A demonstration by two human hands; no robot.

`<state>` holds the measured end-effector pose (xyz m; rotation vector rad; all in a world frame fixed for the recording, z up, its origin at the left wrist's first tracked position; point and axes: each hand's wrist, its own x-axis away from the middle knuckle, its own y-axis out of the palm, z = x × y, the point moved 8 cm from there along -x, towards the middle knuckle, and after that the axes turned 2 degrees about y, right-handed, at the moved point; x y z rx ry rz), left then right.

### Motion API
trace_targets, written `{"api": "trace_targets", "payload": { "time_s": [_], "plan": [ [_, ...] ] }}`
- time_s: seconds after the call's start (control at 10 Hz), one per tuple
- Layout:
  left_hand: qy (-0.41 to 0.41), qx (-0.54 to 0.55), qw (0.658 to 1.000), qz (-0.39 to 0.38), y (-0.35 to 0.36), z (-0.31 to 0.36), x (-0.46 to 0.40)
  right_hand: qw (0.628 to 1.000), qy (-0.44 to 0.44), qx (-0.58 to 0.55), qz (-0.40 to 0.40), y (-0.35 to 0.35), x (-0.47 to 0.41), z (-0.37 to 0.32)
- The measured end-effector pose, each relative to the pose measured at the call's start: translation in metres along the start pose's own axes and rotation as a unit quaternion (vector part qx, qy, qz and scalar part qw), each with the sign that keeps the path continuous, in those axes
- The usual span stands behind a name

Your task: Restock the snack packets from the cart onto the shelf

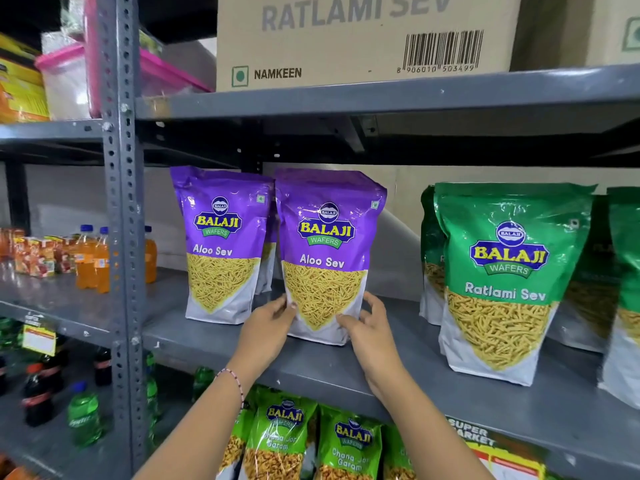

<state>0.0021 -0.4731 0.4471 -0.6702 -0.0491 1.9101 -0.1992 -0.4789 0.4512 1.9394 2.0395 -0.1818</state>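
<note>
Both hands were at the base of a purple, glossy plastic Aloo Sev pouch (327, 258) that stood upright on the grey metal shelf (433, 368). The left hand (268, 327) pressed its fingers against the pouch's lower left edge, and the right hand (367, 327) cupped the lower right corner, thumb across the white front panel. The grip looked loose and narrow, steadying more than lifting. In my judgement the hands sat low because a soft, gusseted pouch tips easily, and holding its foot lets it be squared up with the label facing out.

Just left of the left hand stood a second purple Aloo Sev pouch (221, 247), its side touching the held one, with more purple pouches partly hidden behind it; the row seemed to be filling from that side. Well to the right of the right hand stood green Ratlami Sev pouches (502, 285), with bare shelf between.

The shelf looked smooth and painted, so a pouch should slide readily. Below the forearms, green Chana Jor Garam packets (349, 445) filled the lower tier. Above the hands sat a brown cardboard carton printed Ratlami Sev (363, 39). Beyond the perforated grey upright (121, 202), far left of the hands, stood orange drink bottles (91, 261) and, lower down, dark cola bottles. The cart was out of sight.
</note>
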Motion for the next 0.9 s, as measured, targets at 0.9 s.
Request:
{"api": "trace_targets", "payload": {
  "time_s": [0.9],
  "plan": [
    [0.018,-0.043,0.998,0.044,-0.004,0.019,0.015,0.976,-0.156,0.088,0.121,-0.043,-0.026,-0.099]
  ]
}}
